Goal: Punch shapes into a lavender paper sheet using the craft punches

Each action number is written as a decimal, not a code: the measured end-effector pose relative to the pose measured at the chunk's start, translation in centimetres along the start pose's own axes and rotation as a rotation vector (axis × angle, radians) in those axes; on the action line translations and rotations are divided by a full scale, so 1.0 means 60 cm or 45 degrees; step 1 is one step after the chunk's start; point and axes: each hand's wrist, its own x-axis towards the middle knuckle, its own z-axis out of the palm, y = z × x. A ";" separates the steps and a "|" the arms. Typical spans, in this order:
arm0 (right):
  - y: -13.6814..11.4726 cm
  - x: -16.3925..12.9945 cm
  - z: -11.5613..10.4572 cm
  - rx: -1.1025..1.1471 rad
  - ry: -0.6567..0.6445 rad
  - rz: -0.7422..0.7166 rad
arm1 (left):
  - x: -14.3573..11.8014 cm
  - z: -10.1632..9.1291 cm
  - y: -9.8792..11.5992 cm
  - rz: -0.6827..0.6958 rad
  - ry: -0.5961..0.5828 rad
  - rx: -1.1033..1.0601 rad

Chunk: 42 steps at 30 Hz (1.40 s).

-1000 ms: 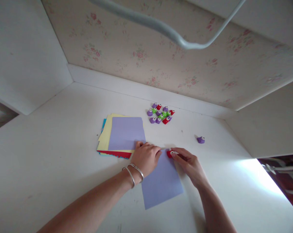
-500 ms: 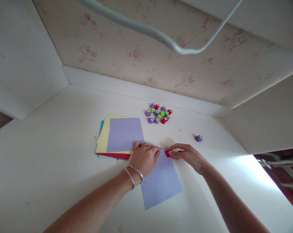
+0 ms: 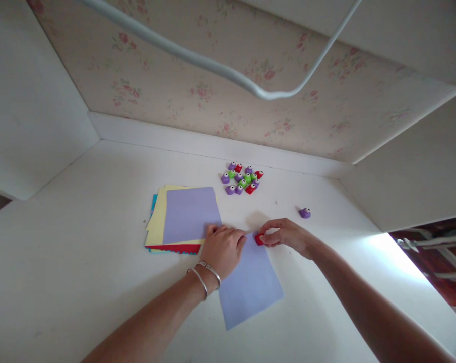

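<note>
A loose lavender paper sheet [image 3: 250, 285] lies on the white desk [image 3: 80, 242]. My left hand [image 3: 223, 248], with bracelets at the wrist, presses flat on the sheet's far left corner. My right hand [image 3: 284, 234] pinches a small red paper punch [image 3: 258, 239] at the sheet's far edge. To the left of my left hand lies a stack of coloured paper [image 3: 182, 218] with a lavender sheet on top.
A cluster of several small purple, green and red punches [image 3: 241, 178] sits near the back wall. One purple punch [image 3: 305, 213] lies alone to the right. A white bar [image 3: 228, 70] hangs overhead. The desk's right edge drops off near bright light.
My right hand has turned from lying over the red punch to pinching it from the side, arm now coming in from the right. The left hand stays on the sheet.
</note>
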 end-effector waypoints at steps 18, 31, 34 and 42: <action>0.021 -0.009 0.001 0.024 -0.035 -0.072 | -0.002 -0.001 -0.001 0.000 0.013 -0.025; 0.053 -0.027 0.014 0.033 0.081 -0.215 | -0.003 -0.005 -0.001 0.005 0.016 -0.025; 0.066 -0.020 0.022 0.066 0.125 -0.316 | -0.003 -0.005 -0.001 0.004 0.014 -0.025; 0.087 -0.013 0.014 0.034 0.095 -0.466 | -0.002 -0.003 -0.003 0.009 0.007 -0.024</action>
